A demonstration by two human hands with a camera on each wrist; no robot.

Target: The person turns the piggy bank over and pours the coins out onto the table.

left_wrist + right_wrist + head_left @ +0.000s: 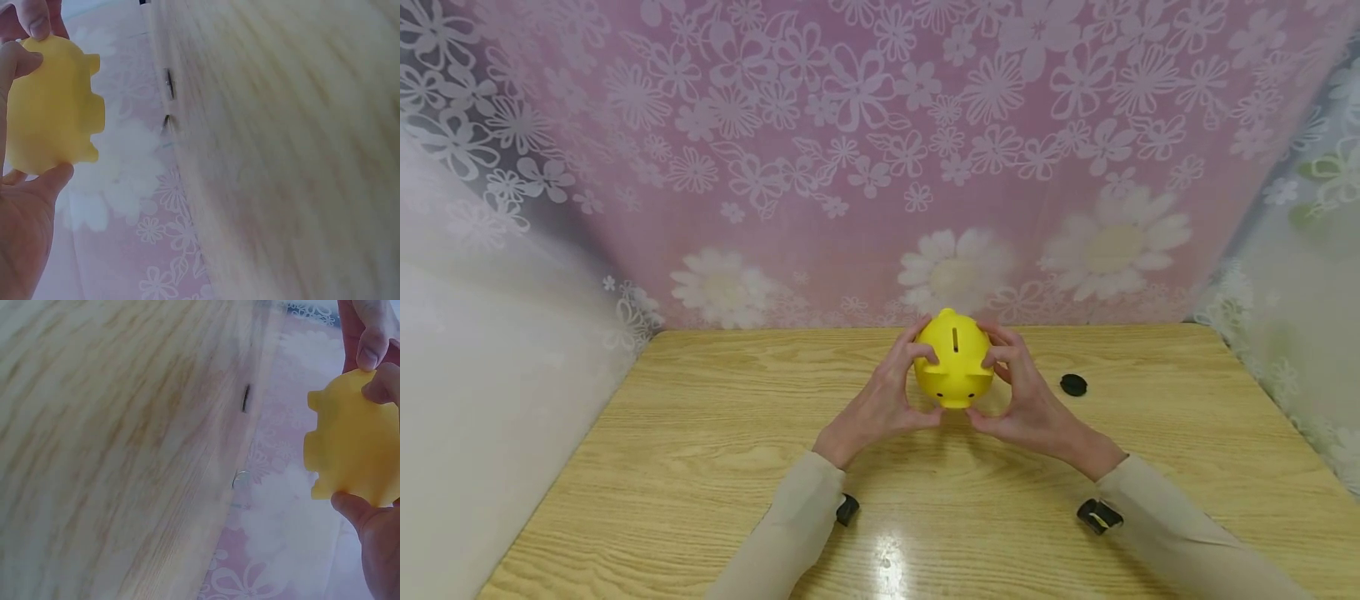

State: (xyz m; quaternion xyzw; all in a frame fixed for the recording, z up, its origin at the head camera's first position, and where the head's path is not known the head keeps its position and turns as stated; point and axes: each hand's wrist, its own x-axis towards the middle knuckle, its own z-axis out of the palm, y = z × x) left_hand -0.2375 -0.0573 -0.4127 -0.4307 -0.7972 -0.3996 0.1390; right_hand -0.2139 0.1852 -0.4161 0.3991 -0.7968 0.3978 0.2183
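Observation:
A yellow piggy bank [955, 367] is between both hands, its coin slot on top and its snout toward the person. My left hand [887, 393] grips its left side, index finger curled against the body and thumb by the snout. On the opposite side my right hand [1028, 402] holds it the same way. Its stubby feet show in the left wrist view, where the piggy bank [53, 106] appears raised off the table. From the right wrist, the piggy bank [356, 437] has fingers at both ends.
A small round black piece [1073, 384] lies on the wooden table [715, 467], right of the right hand. Both wrist views show small thin items near the table's far side, one dark [245, 398]. A pink flowered curtain [820, 208] hangs behind the table.

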